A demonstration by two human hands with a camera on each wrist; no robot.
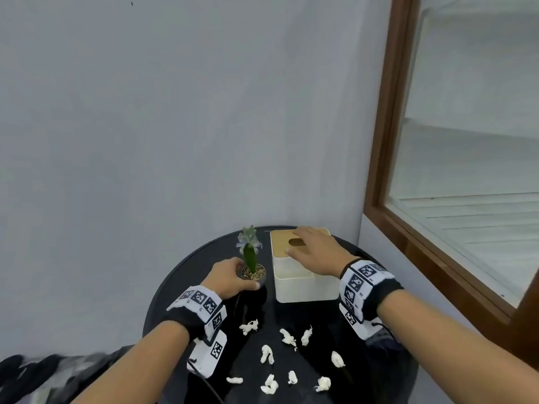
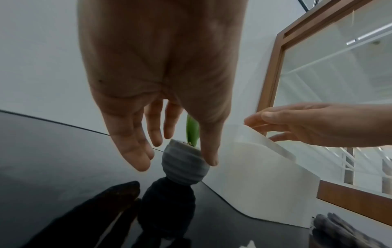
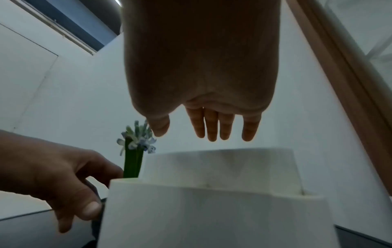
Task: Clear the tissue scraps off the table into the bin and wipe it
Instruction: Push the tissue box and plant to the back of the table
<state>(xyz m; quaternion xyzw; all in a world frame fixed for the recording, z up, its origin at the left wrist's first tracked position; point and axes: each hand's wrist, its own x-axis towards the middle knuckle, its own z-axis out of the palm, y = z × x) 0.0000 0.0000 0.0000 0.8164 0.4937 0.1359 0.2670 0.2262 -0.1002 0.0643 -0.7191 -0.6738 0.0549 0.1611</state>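
Note:
Several white tissue scraps (image 1: 267,354) lie scattered on the near half of the round black table (image 1: 192,266). My left hand (image 1: 233,277) cups a small grey plant pot (image 1: 254,274) that stands on the table; its thumb (image 2: 208,156) touches the pot's (image 2: 182,166) side and the fingers reach round the other side. My right hand (image 1: 306,249) is spread over the wooden lid of the white tissue box (image 1: 303,287). Its straight fingers (image 3: 212,127) hover just above the box (image 3: 212,209) and hold nothing. No bin is in view.
A grey wall stands close behind the table. A wooden-framed window (image 1: 385,170) runs along the right. A dark patterned cloth (image 1: 29,371) lies beyond the table's near left edge. The pot and box stand side by side at the back of the table.

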